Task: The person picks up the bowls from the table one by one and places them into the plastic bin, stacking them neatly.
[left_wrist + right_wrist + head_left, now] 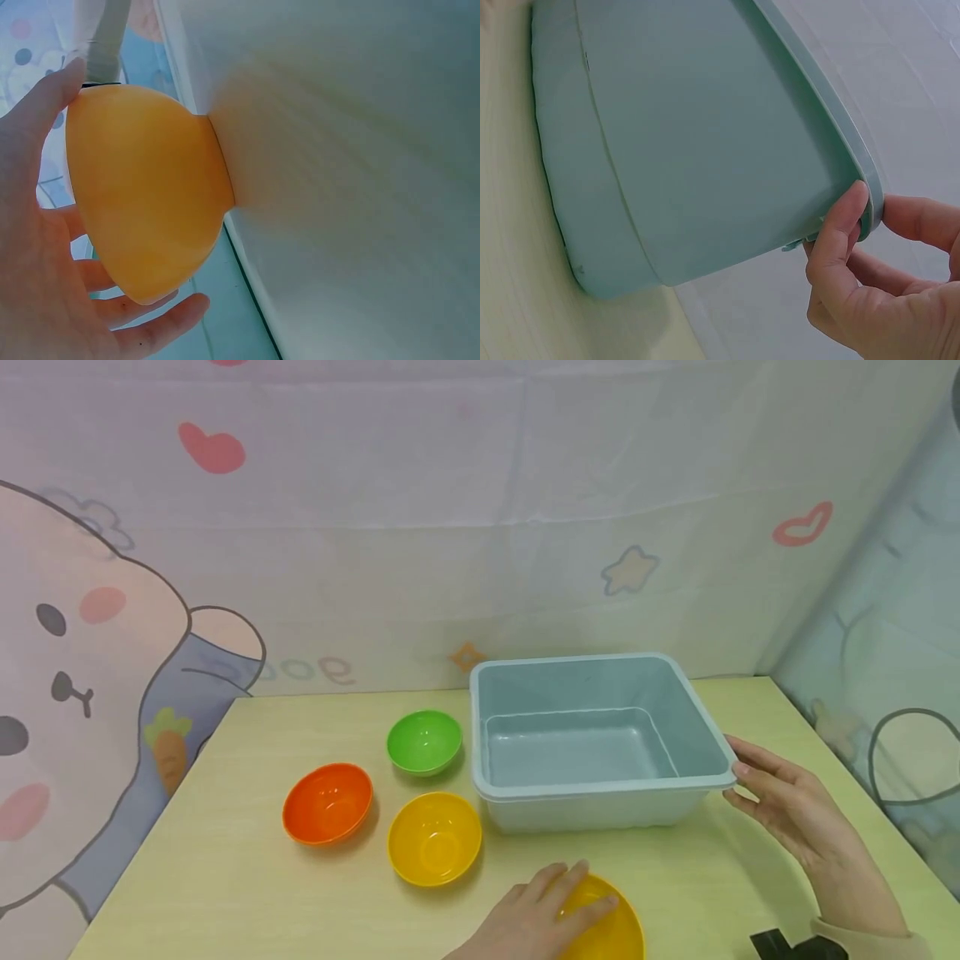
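The nearer yellow bowl (617,935) lies under the left hand (528,914), whose grip I cannot tell, in front of the tub (585,810) pinched at its right by the right hand (795,814).

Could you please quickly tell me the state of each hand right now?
Left hand: open, fingers spread over the nearest yellow bowl.
Right hand: closed, pinching the rim of the light blue plastic tub at a corner.
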`<control>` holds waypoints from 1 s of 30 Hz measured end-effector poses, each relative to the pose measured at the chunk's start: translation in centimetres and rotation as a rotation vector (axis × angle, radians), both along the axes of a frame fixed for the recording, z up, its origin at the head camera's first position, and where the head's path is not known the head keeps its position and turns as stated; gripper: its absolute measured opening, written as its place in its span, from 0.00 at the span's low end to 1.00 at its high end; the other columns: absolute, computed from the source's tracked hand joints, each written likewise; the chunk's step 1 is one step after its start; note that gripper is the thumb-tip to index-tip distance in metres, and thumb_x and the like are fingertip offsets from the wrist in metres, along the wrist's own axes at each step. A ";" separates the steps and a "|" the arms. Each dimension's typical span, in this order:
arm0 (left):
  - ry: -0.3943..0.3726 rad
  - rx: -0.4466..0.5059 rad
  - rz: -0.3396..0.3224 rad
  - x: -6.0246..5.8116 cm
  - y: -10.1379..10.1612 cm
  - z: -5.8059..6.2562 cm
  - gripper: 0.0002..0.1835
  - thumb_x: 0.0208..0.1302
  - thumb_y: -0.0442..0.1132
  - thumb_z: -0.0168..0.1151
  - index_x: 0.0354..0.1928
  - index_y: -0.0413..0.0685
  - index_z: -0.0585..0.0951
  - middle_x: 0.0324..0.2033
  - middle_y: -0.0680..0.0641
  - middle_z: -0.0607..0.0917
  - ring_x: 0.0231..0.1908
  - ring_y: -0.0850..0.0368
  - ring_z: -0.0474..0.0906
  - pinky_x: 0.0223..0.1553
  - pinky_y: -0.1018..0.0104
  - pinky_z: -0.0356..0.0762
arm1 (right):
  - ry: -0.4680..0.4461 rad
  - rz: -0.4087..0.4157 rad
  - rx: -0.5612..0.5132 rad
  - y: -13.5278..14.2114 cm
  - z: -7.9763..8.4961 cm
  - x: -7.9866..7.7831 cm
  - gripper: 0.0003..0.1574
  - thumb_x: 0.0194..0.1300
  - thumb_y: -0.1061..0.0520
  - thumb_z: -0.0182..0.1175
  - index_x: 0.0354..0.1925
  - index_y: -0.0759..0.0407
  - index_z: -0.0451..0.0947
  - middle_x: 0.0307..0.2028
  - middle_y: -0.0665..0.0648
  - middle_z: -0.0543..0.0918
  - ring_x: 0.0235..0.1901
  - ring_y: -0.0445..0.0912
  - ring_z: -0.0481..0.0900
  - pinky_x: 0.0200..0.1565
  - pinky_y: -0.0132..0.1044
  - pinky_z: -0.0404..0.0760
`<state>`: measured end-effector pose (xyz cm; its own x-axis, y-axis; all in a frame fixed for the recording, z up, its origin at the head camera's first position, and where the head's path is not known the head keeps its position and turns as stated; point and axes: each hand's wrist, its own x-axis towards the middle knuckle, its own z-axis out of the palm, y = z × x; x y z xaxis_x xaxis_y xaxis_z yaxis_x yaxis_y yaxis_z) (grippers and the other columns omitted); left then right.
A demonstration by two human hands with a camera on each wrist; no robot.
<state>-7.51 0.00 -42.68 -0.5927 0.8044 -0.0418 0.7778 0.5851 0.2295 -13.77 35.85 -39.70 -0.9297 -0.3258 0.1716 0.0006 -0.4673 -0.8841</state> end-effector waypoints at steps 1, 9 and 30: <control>0.002 -0.003 0.000 0.0 0.0 0.0 0.36 0.66 0.72 0.36 0.73 0.79 0.45 0.75 0.51 0.52 0.69 0.53 0.59 0.55 0.58 0.75 | -0.002 0.003 -0.002 0.0 0.0 0.0 0.30 0.73 0.72 0.34 0.62 0.55 0.73 0.55 0.50 0.81 0.49 0.41 0.83 0.47 0.34 0.82; 0.018 -0.012 -0.012 -0.3 0.3 0.1 0.36 0.66 0.72 0.38 0.74 0.78 0.48 0.75 0.50 0.54 0.66 0.54 0.61 0.54 0.62 0.75 | 0.005 0.007 0.010 0.0 0.1 0.0 0.30 0.73 0.72 0.34 0.63 0.54 0.73 0.56 0.49 0.81 0.49 0.40 0.83 0.47 0.33 0.82; 0.177 0.037 -0.021 -0.1 0.6 -0.1 0.34 0.68 0.69 0.38 0.71 0.63 0.59 0.66 0.48 0.66 0.58 0.53 0.67 0.49 0.66 0.76 | -0.003 0.001 0.016 0.1 0.1 0.1 0.30 0.74 0.72 0.34 0.63 0.54 0.73 0.56 0.49 0.81 0.49 0.40 0.83 0.47 0.33 0.82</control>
